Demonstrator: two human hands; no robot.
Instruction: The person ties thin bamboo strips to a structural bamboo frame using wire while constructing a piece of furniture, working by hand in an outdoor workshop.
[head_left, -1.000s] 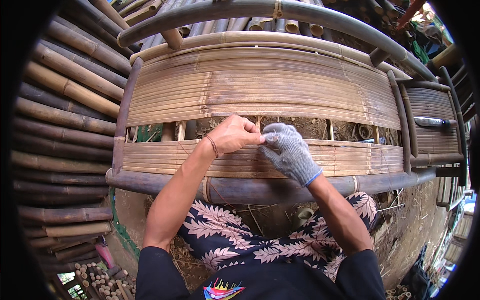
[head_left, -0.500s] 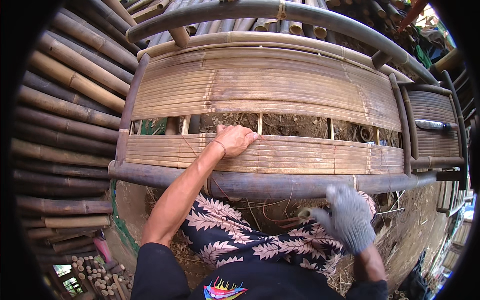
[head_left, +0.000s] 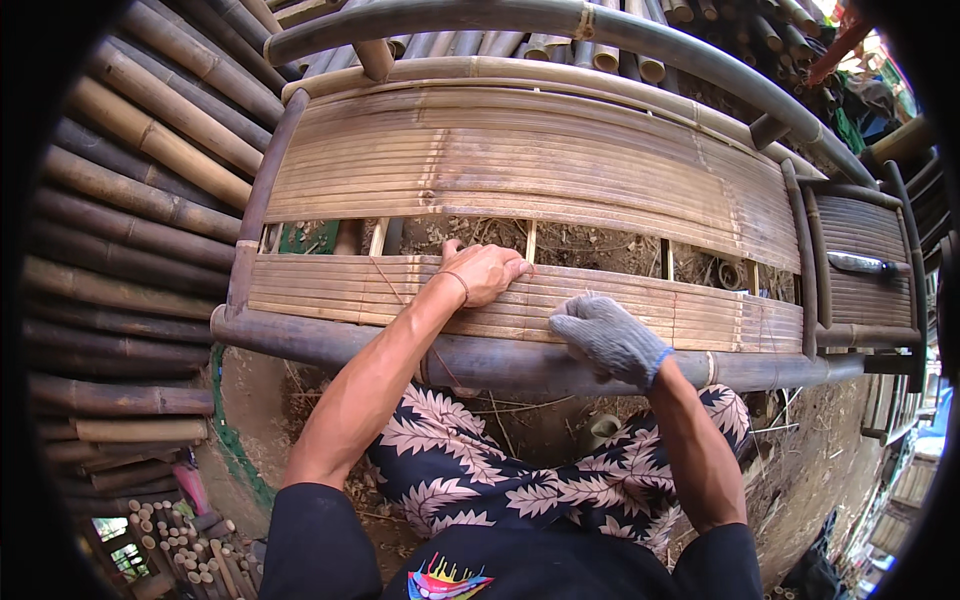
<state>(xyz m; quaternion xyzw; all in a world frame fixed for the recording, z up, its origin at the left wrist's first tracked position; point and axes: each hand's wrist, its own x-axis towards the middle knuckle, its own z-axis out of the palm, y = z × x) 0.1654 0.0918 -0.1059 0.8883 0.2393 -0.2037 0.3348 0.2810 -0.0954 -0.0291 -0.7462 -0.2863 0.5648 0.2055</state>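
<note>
Two hands on a bamboo bench seat.
Bare left hand [head_left: 487, 272] lies flat, fingers together, on the near slat panel [head_left: 620, 310]; gloved right hand [head_left: 607, 338], at its 4 o'clock, rests loosely curled, clasping nothing, over the front pole [head_left: 330, 340]. Judged: slats being seated; the gap at 12 o'clock needs filling.

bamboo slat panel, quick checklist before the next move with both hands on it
1. Left hand flat on the near slat panel, at its upper edge: ok.
2. Gloved right hand on the panel's lower edge by the thick front pole: ok.
3. Right hand holding a tool: cannot tell, fingers curl under.
4. Gap between the near and far slat panel open, thin uprights showing: ok.
5. Slats lying even and tight: ok where visible.
</note>
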